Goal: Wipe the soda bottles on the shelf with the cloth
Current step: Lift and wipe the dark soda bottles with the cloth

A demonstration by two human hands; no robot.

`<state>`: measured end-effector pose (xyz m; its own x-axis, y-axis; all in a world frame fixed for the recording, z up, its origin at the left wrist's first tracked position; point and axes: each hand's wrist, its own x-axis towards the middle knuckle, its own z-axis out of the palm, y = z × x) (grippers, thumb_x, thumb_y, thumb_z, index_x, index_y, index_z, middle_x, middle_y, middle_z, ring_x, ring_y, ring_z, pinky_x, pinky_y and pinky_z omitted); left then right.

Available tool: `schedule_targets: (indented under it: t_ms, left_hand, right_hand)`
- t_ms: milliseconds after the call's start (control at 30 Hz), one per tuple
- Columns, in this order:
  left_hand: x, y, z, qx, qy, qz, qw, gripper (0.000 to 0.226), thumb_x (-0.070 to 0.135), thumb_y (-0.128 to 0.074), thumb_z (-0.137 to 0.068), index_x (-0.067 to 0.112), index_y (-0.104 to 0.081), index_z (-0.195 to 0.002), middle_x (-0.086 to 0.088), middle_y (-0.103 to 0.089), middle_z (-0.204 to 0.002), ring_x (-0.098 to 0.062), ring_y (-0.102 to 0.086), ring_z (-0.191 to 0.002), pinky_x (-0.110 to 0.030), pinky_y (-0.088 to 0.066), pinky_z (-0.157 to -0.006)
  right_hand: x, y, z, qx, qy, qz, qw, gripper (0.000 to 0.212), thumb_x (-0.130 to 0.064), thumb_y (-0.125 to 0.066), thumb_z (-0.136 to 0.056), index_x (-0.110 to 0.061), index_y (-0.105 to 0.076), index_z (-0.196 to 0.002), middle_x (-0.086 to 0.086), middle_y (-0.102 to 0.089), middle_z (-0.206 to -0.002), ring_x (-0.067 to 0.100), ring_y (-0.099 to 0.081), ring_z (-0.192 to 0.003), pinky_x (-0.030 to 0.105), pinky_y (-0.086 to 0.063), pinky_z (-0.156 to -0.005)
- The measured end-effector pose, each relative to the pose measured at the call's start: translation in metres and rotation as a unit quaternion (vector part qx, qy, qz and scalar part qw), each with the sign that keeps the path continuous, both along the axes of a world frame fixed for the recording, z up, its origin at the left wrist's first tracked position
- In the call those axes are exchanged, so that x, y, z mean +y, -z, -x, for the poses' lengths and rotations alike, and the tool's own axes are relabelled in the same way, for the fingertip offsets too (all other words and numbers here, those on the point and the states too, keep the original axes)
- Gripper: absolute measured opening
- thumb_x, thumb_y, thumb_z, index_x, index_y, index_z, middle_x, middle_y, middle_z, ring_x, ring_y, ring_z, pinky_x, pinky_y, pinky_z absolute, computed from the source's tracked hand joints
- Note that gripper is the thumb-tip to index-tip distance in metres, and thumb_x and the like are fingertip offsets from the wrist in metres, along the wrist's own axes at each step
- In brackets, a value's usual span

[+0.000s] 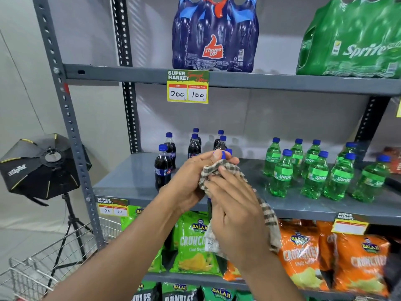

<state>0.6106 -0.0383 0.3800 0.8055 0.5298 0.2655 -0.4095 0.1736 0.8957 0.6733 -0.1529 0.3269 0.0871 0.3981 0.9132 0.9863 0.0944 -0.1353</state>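
Observation:
My left hand (pixel 191 177) grips a dark cola bottle near its blue cap (pixel 224 154), held in front of the grey middle shelf (pixel 134 181). My right hand (pixel 234 211) presses a brown checked cloth (pixel 219 170) around that bottle's body, so most of the bottle is hidden. The cloth's tail hangs down past my right wrist. Several more dark cola bottles (pixel 162 166) stand on the shelf's left half. Several green Sprite bottles (pixel 314 170) stand on its right half.
On the upper shelf sit a shrink-wrapped Thums Up pack (pixel 214 35) and a Sprite pack (pixel 351 40). Green and orange chip bags (pixel 195 242) fill the shelves below. A studio light on a tripod (pixel 43 166) and a wire shopping cart (pixel 54 257) stand at the left.

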Motion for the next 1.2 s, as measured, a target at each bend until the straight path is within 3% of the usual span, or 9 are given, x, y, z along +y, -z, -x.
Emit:
schedule_targets:
  t_ms: [267,333,467,600,667,800,933,1067,1200]
  left_hand:
    - [-0.007,0.001,-0.003,0.009,-0.046,0.008,0.999,0.025,0.026,-0.065,-0.087,0.009,-0.074,-0.104,-0.016,-0.072,-0.118,-0.027,-0.067,-0.112,-0.047,-0.048,-0.103]
    - [-0.008,0.0,-0.004,0.001,-0.072,0.003,0.997,0.024,0.028,-0.065,-0.087,0.012,-0.075,-0.101,-0.016,-0.073,-0.117,-0.028,-0.066,-0.118,-0.048,-0.047,-0.104]
    - [-0.011,-0.004,-0.008,0.005,-0.098,-0.02,0.995,0.027,0.031,-0.062,-0.086,0.012,-0.072,-0.102,-0.012,-0.076,-0.11,-0.023,-0.069,-0.112,-0.036,-0.053,-0.088]
    - [-0.014,0.002,-0.009,0.01,-0.082,-0.027,0.996,0.029,0.034,-0.058,-0.089,0.013,-0.077,-0.097,-0.012,-0.076,-0.108,-0.022,-0.071,-0.098,-0.035,-0.056,-0.088]
    - [-0.014,0.005,-0.008,0.008,-0.063,-0.028,0.998,0.03,0.035,-0.058,-0.091,0.013,-0.078,-0.096,-0.013,-0.073,-0.108,-0.024,-0.068,-0.098,-0.038,-0.053,-0.093]
    - [0.0,0.008,-0.004,-0.008,-0.024,0.013,1.0,0.032,0.034,-0.065,-0.087,0.007,-0.071,-0.103,-0.015,-0.071,-0.118,-0.029,-0.065,-0.106,-0.045,-0.046,-0.105]
    - [0.015,0.011,0.003,-0.023,-0.03,0.027,0.999,0.024,0.028,-0.057,-0.092,0.008,-0.069,-0.099,-0.013,-0.074,-0.112,-0.025,-0.07,-0.103,-0.044,-0.052,-0.097]
    - [0.042,0.008,0.004,-0.029,-0.064,-0.024,0.997,0.025,0.026,-0.056,-0.092,0.007,-0.067,-0.105,-0.012,-0.076,-0.111,-0.024,-0.069,-0.111,-0.04,-0.052,-0.1]
    - [0.077,0.003,0.002,0.01,-0.075,-0.095,0.993,0.021,0.024,-0.052,-0.097,0.012,-0.066,-0.108,-0.004,-0.076,-0.112,-0.021,-0.066,-0.117,-0.037,-0.053,-0.096]
  right_hand:
    - [-0.02,0.024,-0.018,-0.131,-0.02,0.091,0.987,0.03,-0.003,-0.056,-0.084,-0.015,-0.074,-0.105,-0.004,-0.073,-0.116,0.012,-0.053,-0.133,0.043,-0.036,-0.116]
    - [-0.024,0.038,-0.025,-0.109,-0.039,0.068,0.991,0.033,-0.002,-0.059,-0.083,-0.015,-0.075,-0.108,-0.003,-0.072,-0.121,0.011,-0.052,-0.134,0.043,-0.039,-0.114]
    - [-0.028,0.046,-0.038,0.007,-0.077,-0.034,0.996,0.028,0.0,-0.061,-0.088,-0.007,-0.074,-0.111,0.001,-0.069,-0.124,0.018,-0.06,-0.127,0.046,-0.052,-0.103]
    - [-0.021,0.012,-0.037,0.11,-0.102,-0.063,0.987,0.029,0.0,-0.07,-0.088,-0.006,-0.071,-0.116,0.004,-0.068,-0.125,0.013,-0.064,-0.121,0.036,-0.055,-0.099]
    - [-0.013,0.001,-0.034,0.096,-0.112,-0.048,0.988,0.03,0.001,-0.07,-0.088,-0.007,-0.072,-0.118,0.005,-0.069,-0.126,0.013,-0.062,-0.124,0.036,-0.053,-0.102]
    - [-0.001,0.006,-0.028,-0.03,-0.109,0.004,0.994,0.031,0.0,-0.062,-0.086,-0.013,-0.075,-0.111,-0.001,-0.072,-0.122,0.015,-0.057,-0.129,0.045,-0.043,-0.111]
    - [0.006,0.028,-0.025,-0.07,-0.114,0.038,0.99,0.029,-0.002,-0.061,-0.085,-0.015,-0.075,-0.106,-0.005,-0.074,-0.116,0.01,-0.055,-0.13,0.043,-0.034,-0.118]
    - [0.014,0.056,-0.021,-0.031,-0.112,0.064,0.991,0.024,-0.007,-0.063,-0.085,-0.019,-0.075,-0.102,-0.008,-0.076,-0.109,0.005,-0.059,-0.123,0.033,-0.036,-0.116]
    - [0.013,0.079,-0.026,0.098,-0.088,0.079,0.988,0.023,-0.012,-0.068,-0.083,-0.022,-0.077,-0.102,-0.012,-0.075,-0.11,-0.001,-0.062,-0.114,0.031,-0.048,-0.102]
